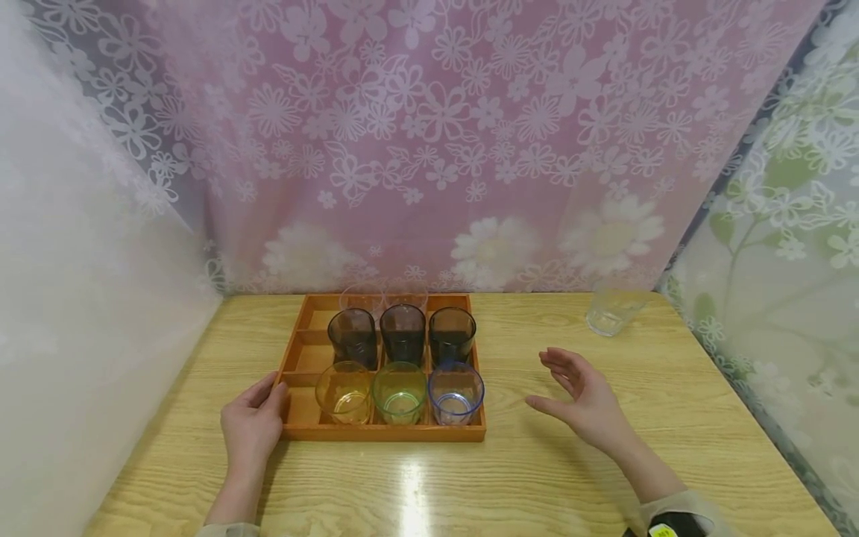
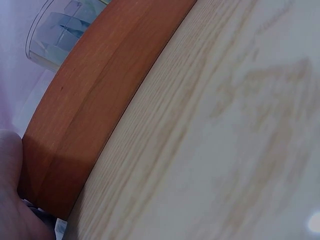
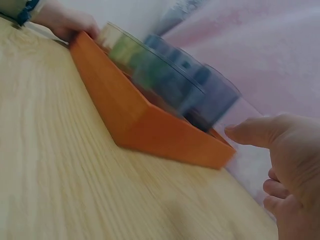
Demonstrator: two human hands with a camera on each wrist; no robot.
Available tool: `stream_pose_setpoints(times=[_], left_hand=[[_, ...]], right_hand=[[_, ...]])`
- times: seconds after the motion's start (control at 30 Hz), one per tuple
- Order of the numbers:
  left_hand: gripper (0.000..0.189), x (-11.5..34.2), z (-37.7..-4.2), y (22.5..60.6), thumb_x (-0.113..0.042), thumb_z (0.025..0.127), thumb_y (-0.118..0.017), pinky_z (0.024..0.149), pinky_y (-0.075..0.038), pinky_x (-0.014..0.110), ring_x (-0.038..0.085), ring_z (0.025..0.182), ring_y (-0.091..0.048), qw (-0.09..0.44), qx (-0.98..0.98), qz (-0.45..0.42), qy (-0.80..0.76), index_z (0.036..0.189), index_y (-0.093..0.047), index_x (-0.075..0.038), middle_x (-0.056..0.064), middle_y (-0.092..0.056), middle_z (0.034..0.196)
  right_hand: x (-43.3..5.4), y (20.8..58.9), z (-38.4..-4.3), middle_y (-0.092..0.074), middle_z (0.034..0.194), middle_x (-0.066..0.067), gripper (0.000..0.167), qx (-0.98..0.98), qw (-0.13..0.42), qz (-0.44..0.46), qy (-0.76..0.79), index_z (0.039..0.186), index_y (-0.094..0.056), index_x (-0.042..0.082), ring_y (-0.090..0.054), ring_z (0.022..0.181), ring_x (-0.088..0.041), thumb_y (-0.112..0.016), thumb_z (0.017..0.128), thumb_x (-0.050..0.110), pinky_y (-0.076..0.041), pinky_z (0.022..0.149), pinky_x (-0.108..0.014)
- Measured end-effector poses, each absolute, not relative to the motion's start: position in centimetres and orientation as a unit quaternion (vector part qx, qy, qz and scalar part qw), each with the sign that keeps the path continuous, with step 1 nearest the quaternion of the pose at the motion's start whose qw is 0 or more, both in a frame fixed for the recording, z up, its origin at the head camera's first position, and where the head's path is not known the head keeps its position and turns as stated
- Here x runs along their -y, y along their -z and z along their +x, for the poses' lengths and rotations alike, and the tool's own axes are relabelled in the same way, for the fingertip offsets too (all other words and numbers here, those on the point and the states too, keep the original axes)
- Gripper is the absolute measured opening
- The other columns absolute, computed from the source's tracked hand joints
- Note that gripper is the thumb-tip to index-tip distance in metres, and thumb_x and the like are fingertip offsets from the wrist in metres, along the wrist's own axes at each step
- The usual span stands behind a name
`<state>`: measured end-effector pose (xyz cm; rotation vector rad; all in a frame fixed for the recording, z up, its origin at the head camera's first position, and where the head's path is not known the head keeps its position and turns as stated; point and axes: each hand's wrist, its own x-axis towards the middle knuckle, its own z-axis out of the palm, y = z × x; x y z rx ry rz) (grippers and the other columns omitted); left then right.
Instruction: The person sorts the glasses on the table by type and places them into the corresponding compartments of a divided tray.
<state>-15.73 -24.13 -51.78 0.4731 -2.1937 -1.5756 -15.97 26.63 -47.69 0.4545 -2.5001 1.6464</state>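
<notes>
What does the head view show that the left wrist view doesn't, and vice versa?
Only the head view: the right hand open above the table, apart from the tray; the clear glass standing alone at the far right; all the tumblers in the tray, including the amber tumbler, green tumbler and blue tumbler in the near row.
Only the left wrist view: a close look at the tray's outer wall meeting the table.
Both: the orange tray, the wooden table and the left hand at the tray's near left corner.

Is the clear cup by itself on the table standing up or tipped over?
Standing up. The clear cup sits mouth up on the table, outside the tray.
</notes>
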Motion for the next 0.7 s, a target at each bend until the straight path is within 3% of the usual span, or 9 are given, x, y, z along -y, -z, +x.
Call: stream_pose_setpoints(times=[0.07,0.2,0.47,0.57,0.7], left_hand=[[0.033,24.1,-15.7,51.7,-0.013,0.102,-0.073,0.077,-0.051,0.007,0.034,0.118,-0.066,0.199,0.785,0.167,0.562,0.131,-0.073,0.002,0.023,-0.071,0.125],[0.032,24.1,-15.6,51.6,-0.013,0.102,-0.074,0.078,-0.051,0.007,0.032,0.117,-0.067,0.202,0.786,0.164,0.561,0.130,-0.073,0.002,0.023,-0.072,0.125],[0.032,24.1,-15.7,51.8,-0.013,0.101,-0.075,0.078,-0.052,0.008,-0.001,0.101,-0.066,0.208,0.788,0.163,0.555,0.129,-0.074,0.002,0.023,-0.072,0.123],[0.032,24.1,-15.7,51.8,-0.013,0.101,-0.074,0.078,-0.051,0.007,0.003,0.104,-0.067,0.207,0.792,0.166,0.550,0.129,-0.074,0.001,0.022,-0.073,0.123],[0.033,24.1,-15.7,51.7,-0.014,0.102,-0.074,0.078,-0.051,0.006,0.023,0.114,-0.068,0.202,0.794,0.169,0.548,0.130,-0.074,0.001,0.022,-0.072,0.123]], right_hand=[[-27.6,47.6,-16.0,-0.055,0.147,-0.020,0.079,0.830,0.064,0.138,-0.536,0.151,-0.045,-0.005,-0.050,0.137,-0.038,-0.090,0.087,0.008,-0.041,0.110,-0.015],[-29.4,47.4,-16.2,-0.054,0.147,-0.017,0.078,0.840,0.080,0.115,-0.524,0.151,-0.044,-0.007,-0.052,0.135,-0.028,-0.089,0.089,0.011,-0.042,0.108,-0.014],[-32.7,47.6,-17.4,-0.057,0.141,-0.016,0.072,0.854,0.121,0.059,-0.503,0.149,-0.047,-0.007,-0.053,0.124,0.000,-0.087,0.092,0.014,-0.045,0.102,-0.011],[-34.1,47.9,-18.3,-0.058,0.139,-0.015,0.072,0.859,0.130,0.020,-0.495,0.148,-0.048,-0.008,-0.055,0.121,-0.001,-0.086,0.093,0.019,-0.047,0.100,-0.012],[-36.0,48.5,-19.4,-0.055,0.142,-0.021,0.077,0.863,0.136,-0.038,-0.486,0.150,-0.045,-0.009,-0.057,0.129,-0.022,-0.085,0.094,0.026,-0.048,0.101,-0.014]])
